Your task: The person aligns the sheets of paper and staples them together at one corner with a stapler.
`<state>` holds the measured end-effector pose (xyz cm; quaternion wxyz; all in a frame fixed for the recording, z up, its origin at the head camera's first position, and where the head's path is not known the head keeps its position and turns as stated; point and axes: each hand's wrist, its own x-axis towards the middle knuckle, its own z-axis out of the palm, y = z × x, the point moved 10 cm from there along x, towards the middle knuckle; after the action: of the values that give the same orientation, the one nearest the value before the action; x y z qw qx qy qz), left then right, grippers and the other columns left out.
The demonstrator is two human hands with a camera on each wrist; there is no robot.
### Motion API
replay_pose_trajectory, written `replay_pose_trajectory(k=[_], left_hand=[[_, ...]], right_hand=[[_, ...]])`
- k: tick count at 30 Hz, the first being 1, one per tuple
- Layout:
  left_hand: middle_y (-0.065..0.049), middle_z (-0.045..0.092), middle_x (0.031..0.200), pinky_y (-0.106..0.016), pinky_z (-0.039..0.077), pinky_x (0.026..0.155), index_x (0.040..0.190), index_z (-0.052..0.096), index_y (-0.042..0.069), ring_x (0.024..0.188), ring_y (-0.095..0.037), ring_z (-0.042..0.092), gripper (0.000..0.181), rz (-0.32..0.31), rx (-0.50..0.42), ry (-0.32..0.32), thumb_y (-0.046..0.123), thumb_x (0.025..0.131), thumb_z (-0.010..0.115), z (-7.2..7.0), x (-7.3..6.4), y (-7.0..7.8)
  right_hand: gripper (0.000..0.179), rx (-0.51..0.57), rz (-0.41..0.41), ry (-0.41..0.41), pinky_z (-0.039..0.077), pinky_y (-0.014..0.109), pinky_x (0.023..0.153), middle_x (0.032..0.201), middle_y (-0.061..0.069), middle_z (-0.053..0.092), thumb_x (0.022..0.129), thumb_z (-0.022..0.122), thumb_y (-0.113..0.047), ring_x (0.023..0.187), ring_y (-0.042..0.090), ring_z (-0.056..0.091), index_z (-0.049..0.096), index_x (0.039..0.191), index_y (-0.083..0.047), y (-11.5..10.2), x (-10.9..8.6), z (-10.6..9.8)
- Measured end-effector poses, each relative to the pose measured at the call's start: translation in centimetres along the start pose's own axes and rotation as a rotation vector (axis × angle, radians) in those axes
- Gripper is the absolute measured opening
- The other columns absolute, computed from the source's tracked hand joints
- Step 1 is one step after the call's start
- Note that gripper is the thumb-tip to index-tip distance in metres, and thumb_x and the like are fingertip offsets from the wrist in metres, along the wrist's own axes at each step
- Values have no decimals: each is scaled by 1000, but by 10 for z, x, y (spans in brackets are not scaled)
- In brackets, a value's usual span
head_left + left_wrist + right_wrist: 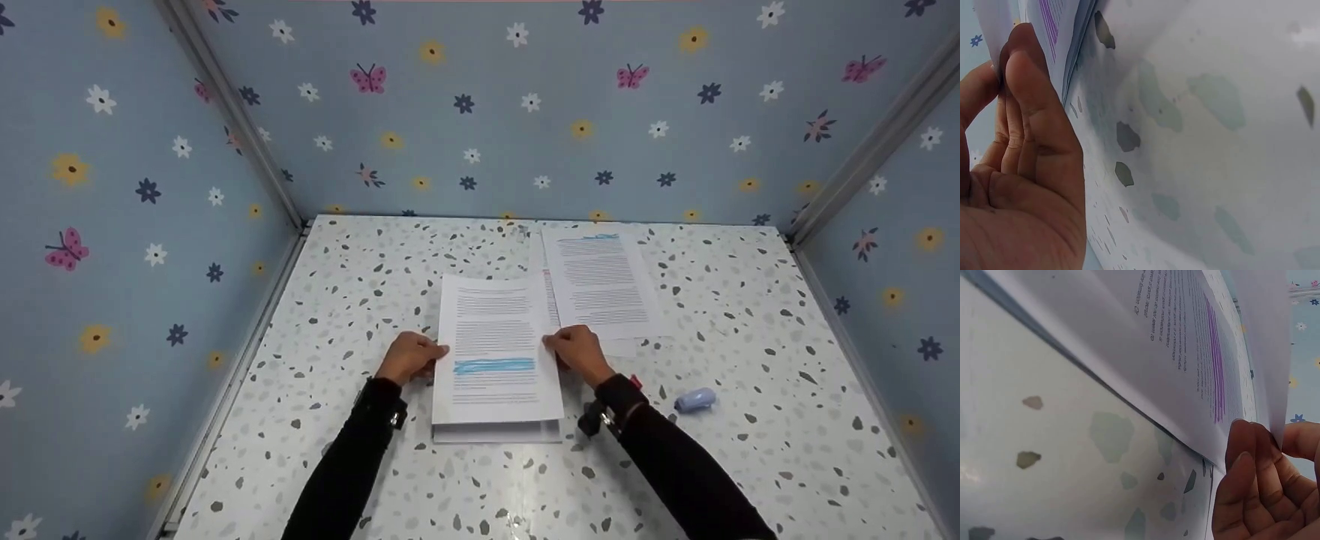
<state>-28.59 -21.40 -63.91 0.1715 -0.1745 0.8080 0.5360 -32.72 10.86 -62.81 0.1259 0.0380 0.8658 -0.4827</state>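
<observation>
A printed sheet with a blue highlighted band is held by its two side edges, raised above other paper. My left hand pinches its left edge between thumb and fingers, and my right hand pinches the right edge. Beneath the lifted sheet lies a stack of printed pages, whose top page carries purple highlighting. In the left wrist view, the pinched sheet stands apart from that stack. From the head view, only the near strip of the stack shows.
More printed pages lie overlapping at the back right, the top one marked blue near its upper edge. A small light-purple object, perhaps a highlighter, lies right of my right forearm. Flower-patterned panels enclose the speckled table.
</observation>
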Motion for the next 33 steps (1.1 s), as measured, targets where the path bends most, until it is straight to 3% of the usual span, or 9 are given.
replay_pose_trajectory(k=[10, 17, 21, 33], left_hand=[[-7, 67, 75, -29, 49, 56, 89, 73, 2, 60, -16, 58, 18, -34, 16, -3, 19, 92, 76, 0, -1, -5], [-6, 67, 71, -29, 49, 54, 88, 75, 2, 57, -17, 58, 19, 24, 49, -11, 20, 92, 76, 1, -3, -1], [-6, 66, 72, -28, 49, 55, 87, 74, 1, 57, -15, 58, 19, 8, 41, -27, 19, 93, 76, 3, -4, -4], [-7, 70, 75, -27, 49, 55, 91, 76, 1, 60, -16, 61, 22, -10, 169, -39, 24, 92, 76, 9, -2, -9]], right_hand=[[24, -45, -22, 17, 41, 27, 48, 59, 2, 58, 94, 69, -23, 51, 14, 53, 75, 80, -6, 3, -2, 1], [23, -86, -41, 39, 41, 27, 50, 59, 2, 58, 93, 68, -24, 52, 15, 52, 75, 81, -6, 3, -5, 1], [24, -103, -43, 34, 41, 27, 50, 59, 2, 58, 93, 68, -24, 52, 15, 53, 74, 78, -6, 4, -8, 1], [29, -229, -84, 9, 38, 29, 48, 57, 2, 58, 94, 68, -24, 50, 16, 51, 70, 69, -10, 6, -13, 4]])
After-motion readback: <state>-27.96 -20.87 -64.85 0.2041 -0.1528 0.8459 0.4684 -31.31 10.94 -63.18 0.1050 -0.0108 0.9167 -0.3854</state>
